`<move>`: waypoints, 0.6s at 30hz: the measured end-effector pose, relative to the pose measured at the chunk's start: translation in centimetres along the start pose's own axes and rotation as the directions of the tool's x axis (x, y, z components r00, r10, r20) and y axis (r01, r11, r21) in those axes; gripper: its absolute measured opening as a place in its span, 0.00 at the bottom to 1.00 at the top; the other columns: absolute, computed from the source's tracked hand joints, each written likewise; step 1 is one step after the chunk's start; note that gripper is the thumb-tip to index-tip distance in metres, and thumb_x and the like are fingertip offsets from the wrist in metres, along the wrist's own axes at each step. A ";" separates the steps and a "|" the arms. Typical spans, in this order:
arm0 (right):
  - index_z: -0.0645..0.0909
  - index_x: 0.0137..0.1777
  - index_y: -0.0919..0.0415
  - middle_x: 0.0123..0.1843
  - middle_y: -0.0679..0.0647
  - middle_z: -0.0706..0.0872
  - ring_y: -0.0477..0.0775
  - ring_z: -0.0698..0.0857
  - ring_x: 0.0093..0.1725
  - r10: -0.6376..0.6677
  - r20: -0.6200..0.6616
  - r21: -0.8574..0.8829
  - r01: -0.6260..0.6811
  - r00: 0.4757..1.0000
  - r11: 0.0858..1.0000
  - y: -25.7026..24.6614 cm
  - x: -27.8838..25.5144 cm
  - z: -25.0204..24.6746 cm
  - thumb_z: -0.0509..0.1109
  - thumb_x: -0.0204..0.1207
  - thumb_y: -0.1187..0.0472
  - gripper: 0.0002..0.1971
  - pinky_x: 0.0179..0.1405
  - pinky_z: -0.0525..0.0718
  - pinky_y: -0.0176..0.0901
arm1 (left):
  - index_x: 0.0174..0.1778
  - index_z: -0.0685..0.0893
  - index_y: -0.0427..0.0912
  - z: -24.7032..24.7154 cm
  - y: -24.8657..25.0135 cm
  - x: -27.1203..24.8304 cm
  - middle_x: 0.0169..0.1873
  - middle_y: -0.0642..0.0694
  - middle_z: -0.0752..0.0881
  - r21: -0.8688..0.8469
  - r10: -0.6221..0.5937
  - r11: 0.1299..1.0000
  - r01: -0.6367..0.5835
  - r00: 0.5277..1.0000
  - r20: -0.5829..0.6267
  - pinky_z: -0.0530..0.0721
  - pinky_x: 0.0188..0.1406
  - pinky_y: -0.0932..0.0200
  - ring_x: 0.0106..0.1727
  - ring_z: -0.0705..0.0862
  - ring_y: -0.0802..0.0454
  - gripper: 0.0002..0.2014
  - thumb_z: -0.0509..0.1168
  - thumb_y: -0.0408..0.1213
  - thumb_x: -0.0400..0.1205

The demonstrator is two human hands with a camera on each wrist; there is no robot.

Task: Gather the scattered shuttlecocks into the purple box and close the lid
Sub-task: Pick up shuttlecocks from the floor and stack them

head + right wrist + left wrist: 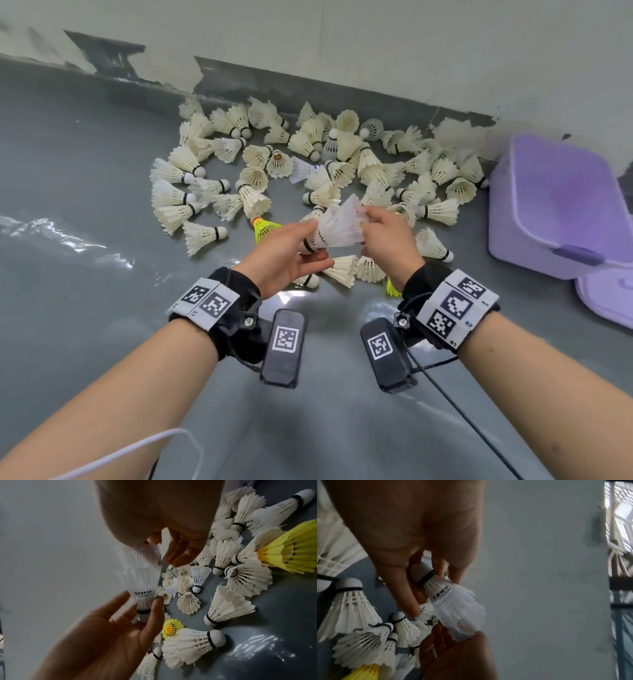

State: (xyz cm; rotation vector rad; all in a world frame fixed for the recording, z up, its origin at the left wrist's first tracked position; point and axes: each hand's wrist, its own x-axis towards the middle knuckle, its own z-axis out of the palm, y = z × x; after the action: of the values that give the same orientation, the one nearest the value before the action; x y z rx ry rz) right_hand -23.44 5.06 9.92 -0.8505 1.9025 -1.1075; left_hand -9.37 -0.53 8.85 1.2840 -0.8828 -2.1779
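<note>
Both hands hold one white plastic shuttlecock [337, 226] [453, 608] [139, 577] in the air over the pile. My left hand [291, 253] [426, 582] [142, 615] pinches its cork end at the black band. My right hand [387, 236] [159, 547] pinches the rim of its mesh skirt. Many white feather shuttlecocks [308, 164] lie scattered on the grey floor against the wall. The purple box [555, 205] stands at the right by the wall, and a flat purple part [606, 298] lies in front of it.
Two yellow shuttlecocks [265, 228] [393, 289] lie among the near white ones. The peeling wall [376, 51] closes off the far side. A white cable [137, 448] and a black cable [462, 411] trail near my forearms. Bare grey floor [68, 171] spreads to the left.
</note>
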 end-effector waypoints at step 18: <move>0.79 0.65 0.67 0.41 0.49 0.80 0.54 0.81 0.48 -0.061 0.065 0.276 0.041 0.996 0.960 -16.0 0.5 -6.3 0.62 0.79 0.64 0.16 0.60 0.85 0.59 | 0.44 0.85 0.45 10.5 14.9 -7.6 0.35 0.52 0.88 0.755 0.351 0.546 -0.364 0.917 0.189 0.79 0.27 0.70 0.33 0.83 0.60 0.11 0.79 0.34 0.69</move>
State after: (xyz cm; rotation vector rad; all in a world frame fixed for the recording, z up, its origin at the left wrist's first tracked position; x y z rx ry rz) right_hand -26.40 0.72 26.30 -0.7748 1.6271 -1.3182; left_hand -14.21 -2.65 27.88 1.2514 -2.0573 -1.4698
